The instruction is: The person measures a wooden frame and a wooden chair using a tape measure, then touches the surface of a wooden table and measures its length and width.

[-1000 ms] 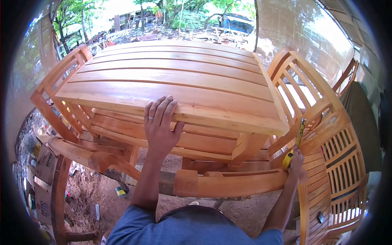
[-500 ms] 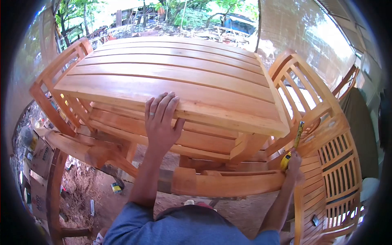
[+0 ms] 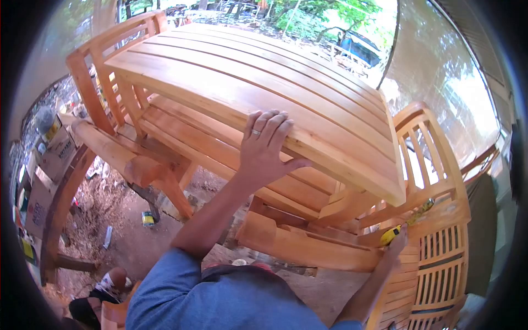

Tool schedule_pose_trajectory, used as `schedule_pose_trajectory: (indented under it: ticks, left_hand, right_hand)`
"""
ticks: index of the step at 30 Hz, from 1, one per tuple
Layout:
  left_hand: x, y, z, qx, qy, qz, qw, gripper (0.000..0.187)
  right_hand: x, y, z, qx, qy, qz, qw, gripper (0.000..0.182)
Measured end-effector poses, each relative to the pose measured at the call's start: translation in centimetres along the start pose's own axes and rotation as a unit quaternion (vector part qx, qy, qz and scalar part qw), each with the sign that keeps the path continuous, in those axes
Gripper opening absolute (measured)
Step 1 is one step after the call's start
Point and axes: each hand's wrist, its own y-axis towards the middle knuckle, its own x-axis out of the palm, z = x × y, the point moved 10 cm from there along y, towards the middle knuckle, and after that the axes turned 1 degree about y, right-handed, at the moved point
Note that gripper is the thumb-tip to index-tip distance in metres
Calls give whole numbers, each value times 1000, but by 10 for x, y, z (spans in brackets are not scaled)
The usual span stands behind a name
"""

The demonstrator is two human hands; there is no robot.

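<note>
The wooden slatted table (image 3: 220, 63) fills the upper middle. My left hand (image 3: 265, 146) lies on its near edge, fingers flat over the top board and thumb stretched out to the side; a ring is on one finger. At the lower right, my right hand (image 3: 397, 245) is closed around a yellow tape measure (image 3: 390, 235). A short length of its blade (image 3: 422, 209) sticks out up and to the right, near the arm of the slatted wooden chair (image 3: 426, 148). Part of the right hand is blurred.
A second wooden chair (image 3: 102, 88) stands at the table's left end. Below the table is a wooden armrest (image 3: 313, 250); a slatted bench (image 3: 440, 264) is at right. Cardboard boxes (image 3: 52, 154) stand at left, a small can (image 3: 147, 219) on the ground. Another person's foot (image 3: 113, 280) shows lower left.
The view has turned, so the table looks more slanted. My left thumb is spread wider on the table edge. The tape blade leans further right and lower than before.
</note>
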Motion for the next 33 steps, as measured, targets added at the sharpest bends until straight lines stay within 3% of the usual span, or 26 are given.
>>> schedule_pose_trajectory:
  ticks: [3,5,6,8,10,11,13,15,16,18,19,27,33]
  left_hand:
    - [6,-5,-5,-16,-10,17,1000,73]
    - [7,-7,-5,-15,0,20,1000,73]
    - [7,-6,-5,-11,2,22,1000,73]
    - [6,-5,-4,-10,7,22,1000,74]
    - [6,-5,-3,-10,11,25,1000,74]
    - [6,-5,-4,-11,12,27,1000,75]
    - [6,-7,-4,-13,13,27,999,75]
    - [6,-7,-4,-12,13,28,999,76]
    - [6,-7,-5,-13,9,28,999,75]
    - [7,-8,-6,-13,6,31,999,75]
    - [7,-8,-5,-9,9,37,999,75]
    - [14,-14,-7,27,56,87,994,78]
    - [3,-6,-4,26,-11,56,998,55]
  right_hand:
    - [21,-22,-74,-12,130,15,991,42]
    - [43,-36,-151,-100,149,-9,984,52]
    - [48,-60,-197,-110,59,47,991,55]
    - [68,-76,-267,-261,-27,51,964,61]
    - [115,-90,-319,-392,-66,-34,917,66]
    - [147,-108,-330,-336,-61,-96,935,64]
    - [217,-110,-328,-266,8,-276,924,51]
    - [266,-141,-344,-406,-141,-236,872,50]
    - [286,-164,-350,-420,-179,-241,856,50]
    - [328,-184,-342,-411,-169,-303,843,49]
    - [345,-203,-339,-332,-161,-365,855,50]
    - [367,-271,-344,-596,-204,-297,717,48]
    - [367,-268,-338,-601,-225,-292,709,46]
